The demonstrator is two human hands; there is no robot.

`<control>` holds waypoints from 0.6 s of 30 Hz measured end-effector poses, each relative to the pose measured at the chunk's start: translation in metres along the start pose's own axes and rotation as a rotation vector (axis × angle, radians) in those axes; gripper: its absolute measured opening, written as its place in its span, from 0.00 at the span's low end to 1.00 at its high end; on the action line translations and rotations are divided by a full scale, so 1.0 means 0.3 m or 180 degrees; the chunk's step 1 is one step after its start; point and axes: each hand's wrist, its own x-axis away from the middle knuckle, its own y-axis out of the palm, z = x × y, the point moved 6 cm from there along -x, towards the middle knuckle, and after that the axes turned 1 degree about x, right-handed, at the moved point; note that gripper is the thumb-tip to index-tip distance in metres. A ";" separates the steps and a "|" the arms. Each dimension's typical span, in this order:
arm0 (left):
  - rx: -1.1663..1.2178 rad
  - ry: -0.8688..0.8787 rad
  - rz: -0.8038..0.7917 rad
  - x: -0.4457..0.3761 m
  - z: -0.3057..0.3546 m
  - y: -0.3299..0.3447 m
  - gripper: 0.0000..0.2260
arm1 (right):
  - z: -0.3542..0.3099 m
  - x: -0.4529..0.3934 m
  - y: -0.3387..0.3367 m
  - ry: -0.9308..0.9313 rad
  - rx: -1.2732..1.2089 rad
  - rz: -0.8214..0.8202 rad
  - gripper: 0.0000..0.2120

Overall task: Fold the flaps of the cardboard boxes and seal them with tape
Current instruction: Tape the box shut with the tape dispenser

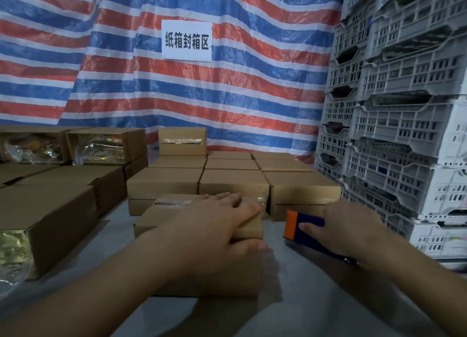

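A small cardboard box [161, 218] lies on the grey table in front of me, its top flaps down with clear tape along the seam. My left hand [217, 225] lies across its right end, fingers over the top and thumb curled round the near right edge. To its right, my right hand [348, 225] grips a blue and orange tape dispenser [300, 226] held just above the table, apart from the box.
Sealed boxes [235, 182] sit in rows behind, one [182, 141] stacked on top. Unsealed boxes [50, 210] with shiny bags inside stand at the left. Grey plastic crates [404, 96] tower at the right. A striped tarp [227, 96] hangs behind.
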 end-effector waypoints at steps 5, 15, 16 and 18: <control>-0.0025 0.0042 0.0023 0.000 -0.001 0.002 0.32 | 0.003 0.096 0.092 0.0285 -0.0184 0.0156 0.25; 0.0001 -0.0059 0.0066 0.018 0.002 0.011 0.31 | -0.173 0.112 -0.235 0.0108 -0.4031 0.0312 0.28; 0.0001 -0.0058 0.0076 0.018 0.002 0.009 0.32 | -0.232 0.103 -0.234 0.0260 -0.4604 -0.0040 0.28; -0.0020 -0.0037 0.0120 0.020 0.004 0.004 0.32 | -0.349 0.126 -0.194 0.0196 -0.5303 -0.0792 0.31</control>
